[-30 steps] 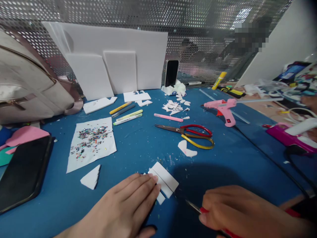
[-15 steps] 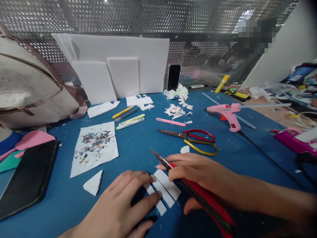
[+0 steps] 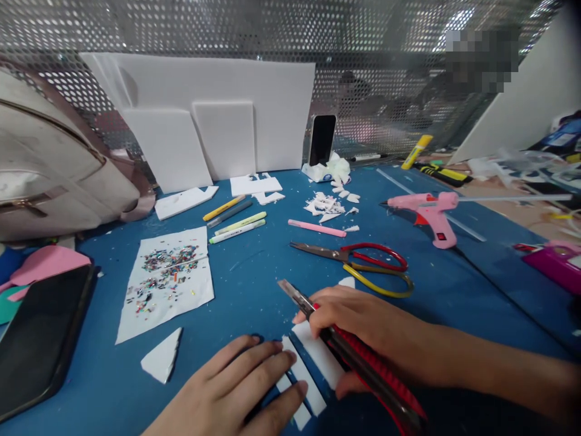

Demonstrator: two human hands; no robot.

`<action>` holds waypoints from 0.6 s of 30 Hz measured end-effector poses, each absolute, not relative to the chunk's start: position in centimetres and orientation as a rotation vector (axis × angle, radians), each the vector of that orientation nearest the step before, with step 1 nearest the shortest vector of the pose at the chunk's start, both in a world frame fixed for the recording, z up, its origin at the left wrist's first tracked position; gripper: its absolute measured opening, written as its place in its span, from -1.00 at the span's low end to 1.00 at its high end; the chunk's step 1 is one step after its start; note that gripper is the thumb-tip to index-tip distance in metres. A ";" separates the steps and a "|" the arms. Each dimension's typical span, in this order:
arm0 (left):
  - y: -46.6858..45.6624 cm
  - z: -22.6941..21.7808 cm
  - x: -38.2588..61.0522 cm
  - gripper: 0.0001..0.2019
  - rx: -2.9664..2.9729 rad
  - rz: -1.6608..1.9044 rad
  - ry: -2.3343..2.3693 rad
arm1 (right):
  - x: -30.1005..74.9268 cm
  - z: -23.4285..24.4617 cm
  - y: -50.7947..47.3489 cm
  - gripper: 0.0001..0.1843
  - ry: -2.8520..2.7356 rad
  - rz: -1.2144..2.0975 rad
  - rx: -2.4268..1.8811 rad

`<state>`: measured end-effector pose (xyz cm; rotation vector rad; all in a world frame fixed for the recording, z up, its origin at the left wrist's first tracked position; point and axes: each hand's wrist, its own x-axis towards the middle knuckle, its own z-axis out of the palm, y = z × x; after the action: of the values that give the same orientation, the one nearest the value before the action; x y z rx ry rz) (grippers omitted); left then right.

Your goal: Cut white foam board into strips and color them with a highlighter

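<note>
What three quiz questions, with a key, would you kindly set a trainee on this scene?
1. Which hand holds the red-and-black knife?
2. True or false: the scissors lie to the right of the paper strewn with colourful bits in the picture.
3. What is the left hand touching? A) the glue gun B) a white strip C) the yellow marker

Key: 1. The right hand. 2. True. 3. B.

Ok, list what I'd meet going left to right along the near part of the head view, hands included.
Black phone lying flat → triangular white piece → left hand → wider white strip, partly hidden by the right hand → right hand, holding the red-and-black cutter.
</note>
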<state>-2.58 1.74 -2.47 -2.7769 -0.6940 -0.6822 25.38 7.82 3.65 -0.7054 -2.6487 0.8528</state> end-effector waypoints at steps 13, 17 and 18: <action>2.5 1.0 -2.9 -0.75 -3.008 -0.890 -1.034 | 25.7 3.4 7.9 -0.56 -2.632 0.838 -0.695; 2.5 0.8 -2.7 -0.74 -3.077 -0.873 -0.976 | 26.0 3.4 8.0 -0.55 -2.612 0.866 -0.702; 2.4 0.7 -2.7 -0.74 -3.086 -0.868 -0.946 | 26.1 3.4 8.0 -0.55 -2.609 0.878 -0.699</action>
<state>-2.70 2.43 0.74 -3.0864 -0.9463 -0.8683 26.09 7.98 3.43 -0.6989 -2.6087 0.8777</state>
